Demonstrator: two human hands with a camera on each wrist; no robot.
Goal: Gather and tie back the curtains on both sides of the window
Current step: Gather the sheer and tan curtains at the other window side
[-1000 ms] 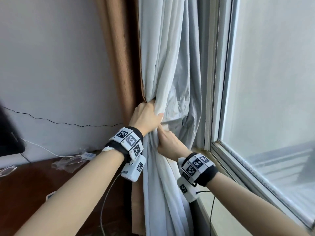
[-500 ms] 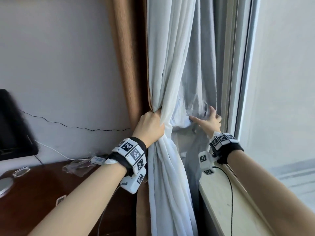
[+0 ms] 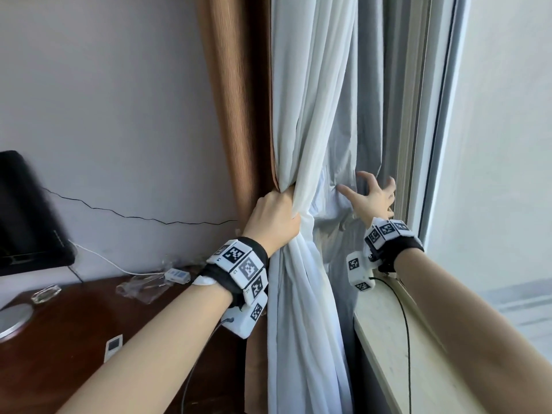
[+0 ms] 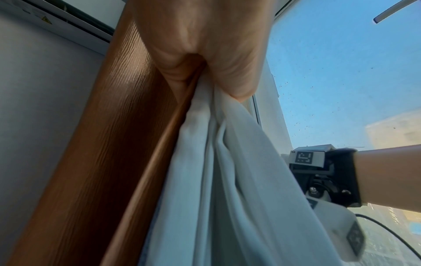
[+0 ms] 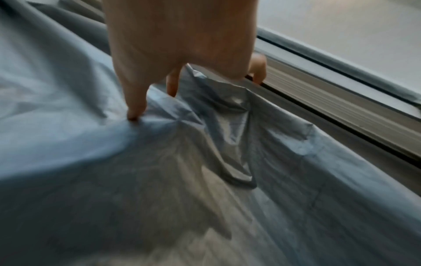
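My left hand (image 3: 276, 219) grips the bunched curtain (image 3: 301, 130). My right hand (image 3: 372, 198), fingers spread at three o'clock, should sweep in every loose fold before tying.

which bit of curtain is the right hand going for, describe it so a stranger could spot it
Start at the window frame on the right. Just left of it hangs the grey-blue curtain, and the right hand spreads its fingers on the crumpled, loose part beside the frame. Unlike the pale bunch gripped in the left hand, or the brown curtain behind, this part is darker and ungathered.
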